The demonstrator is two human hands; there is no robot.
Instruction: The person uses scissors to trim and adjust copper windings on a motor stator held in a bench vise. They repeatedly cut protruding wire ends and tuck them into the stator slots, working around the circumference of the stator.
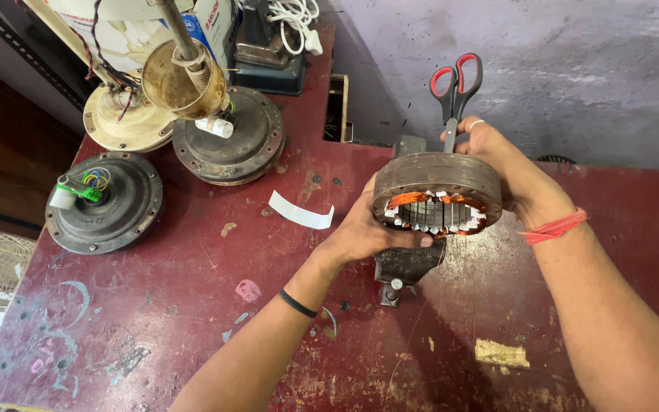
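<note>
left hand: closed on left rim of stator, thumb under lower edge, fingers wrapped behind; forearm comes up from bottom centre, black band at wrist.
right hand: grips stator's right and top rim; same hand also pinches scissors against the rim; ring on one finger, red thread at wrist; forearm enters from lower right.
stator: round, rusty brown ring, centre of frame, held above the surface; flat face tilted toward camera, axis pointing roughly down-frame at the viewer; copper windings and white slot liners visible inside.
scissors: red and black handles up, long axis near vertical, blades down and hidden behind stator.
vise: dark metal, just below stator, standing on the surface; contact with stator cannot tell.
surface: worn dark red top, scratched, paint marks.
white paper strip: lying flat, left of left hand.
motor housing: dark round, left side, coloured wires on top.
second housing: upper left of centre, brass cup over it.
cream motor base: upper left.
white cable: top centre.
</note>
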